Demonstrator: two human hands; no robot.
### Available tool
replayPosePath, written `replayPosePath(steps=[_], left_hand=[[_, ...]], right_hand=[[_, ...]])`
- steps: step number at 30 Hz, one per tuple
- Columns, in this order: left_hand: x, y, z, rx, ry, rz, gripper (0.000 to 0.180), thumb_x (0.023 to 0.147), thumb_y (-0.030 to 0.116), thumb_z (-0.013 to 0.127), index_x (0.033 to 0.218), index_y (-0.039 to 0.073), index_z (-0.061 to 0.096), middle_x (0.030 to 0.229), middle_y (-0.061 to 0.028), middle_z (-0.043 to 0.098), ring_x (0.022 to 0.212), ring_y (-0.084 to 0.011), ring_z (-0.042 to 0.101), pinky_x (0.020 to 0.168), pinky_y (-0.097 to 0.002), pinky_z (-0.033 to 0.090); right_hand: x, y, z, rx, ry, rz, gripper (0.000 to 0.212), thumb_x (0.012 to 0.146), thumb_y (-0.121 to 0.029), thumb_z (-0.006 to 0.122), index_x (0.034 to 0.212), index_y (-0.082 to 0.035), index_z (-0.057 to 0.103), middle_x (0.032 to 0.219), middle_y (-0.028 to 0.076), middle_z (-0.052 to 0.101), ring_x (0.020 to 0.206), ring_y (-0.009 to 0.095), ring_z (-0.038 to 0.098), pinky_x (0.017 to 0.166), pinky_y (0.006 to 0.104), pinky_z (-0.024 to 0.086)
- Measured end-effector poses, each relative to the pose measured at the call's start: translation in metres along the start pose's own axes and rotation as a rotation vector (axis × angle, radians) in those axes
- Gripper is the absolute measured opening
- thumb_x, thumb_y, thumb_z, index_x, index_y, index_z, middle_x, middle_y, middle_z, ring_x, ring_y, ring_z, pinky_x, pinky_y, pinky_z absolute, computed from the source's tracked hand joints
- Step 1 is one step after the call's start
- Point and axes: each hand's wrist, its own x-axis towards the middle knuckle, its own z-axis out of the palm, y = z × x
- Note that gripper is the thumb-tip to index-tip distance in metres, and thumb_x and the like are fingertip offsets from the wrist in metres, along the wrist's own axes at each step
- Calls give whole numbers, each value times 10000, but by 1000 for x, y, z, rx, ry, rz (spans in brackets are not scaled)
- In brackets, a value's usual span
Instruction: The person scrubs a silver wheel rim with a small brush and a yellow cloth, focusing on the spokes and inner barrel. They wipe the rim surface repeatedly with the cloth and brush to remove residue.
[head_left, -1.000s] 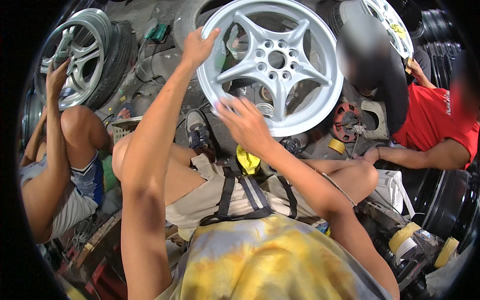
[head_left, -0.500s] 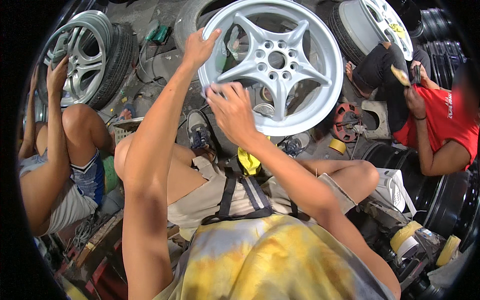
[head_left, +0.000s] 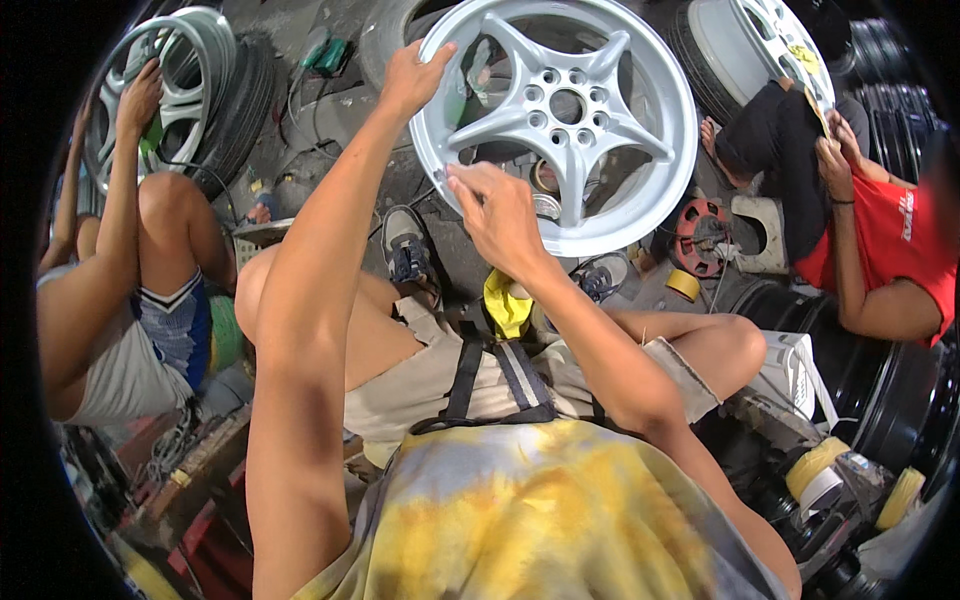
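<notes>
A silver-grey alloy wheel rim, with star-like spokes and a ring of bolt holes around its centre bore, is held up tilted in front of me. My left hand grips its outer lip at the upper left, thumb over the edge. At the lower left of the lip, my right hand has its fingers bent and pressed together against the edge. Whatever may be under those fingertips is too small to make out. Below the wheel, a yellow cloth hangs between my knees.
On the left a co-worker handles another silver wheel rim near a tire. A co-worker in a red shirt sits at right, beside a tire with a pale rim. Nearby are a red reel, yellow tape roll and black rims.
My right hand has shifted slightly along the lip, its fingers more bent and less blurred. My left hand keeps its grip. The whole view has shifted a little.
</notes>
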Motion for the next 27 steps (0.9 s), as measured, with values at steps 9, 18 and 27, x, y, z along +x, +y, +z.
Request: replayPosePath(steps=[9,18,27], left_hand=[[-5,1,-6,102,-29,-76,664,973,598,517,1148,-12,713,1004,-264,727,998,-393,700,892,-472,503],[3,-2,-58,726,-232,92,575,1042,436,444,1252,-78,593,1181,-340,620,1133,-476,601,1013,-511,445],[-194,70,-42,1288,-528,474,648,884,91,552,1453,-162,372,1558,-349,314,1462,-489,306,1196,-520,301]], right_hand=[[-55,23,-71,-164,-281,-8,208,958,-142,638,1104,-34,739,950,161,695,859,340,683,778,425,545],[-58,38,-111,-202,-408,-59,233,954,-189,648,1147,-106,750,936,141,685,808,344,689,753,444,561],[-58,198,-318,-524,-333,397,210,847,-202,703,918,-15,767,915,193,737,897,373,719,759,455,551]])
